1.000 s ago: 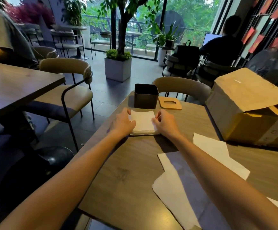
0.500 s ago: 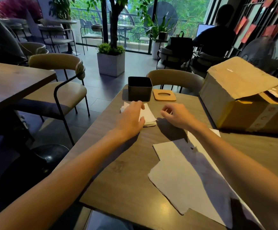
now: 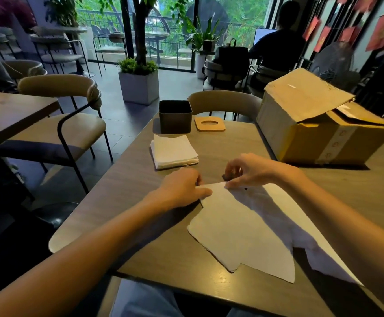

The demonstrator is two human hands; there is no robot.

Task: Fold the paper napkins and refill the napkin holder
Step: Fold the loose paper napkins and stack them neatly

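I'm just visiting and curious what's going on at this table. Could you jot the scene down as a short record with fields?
setting: cafe table
left hand: on the near sheet's far edge
right hand: pinching the sheet's far corner
sheet: unfolded, flat, on other loose sheets
stack: folded napkins, beside the holder
holder: dark box; contents not visible
lid: wooden, slotted, lying right of the holder
box: cardboard, flap open, far right

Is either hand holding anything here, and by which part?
Both hands, left and right, grip the top unfolded napkin at its far corner, fingertips pinching the edge; the rest lies on the table.
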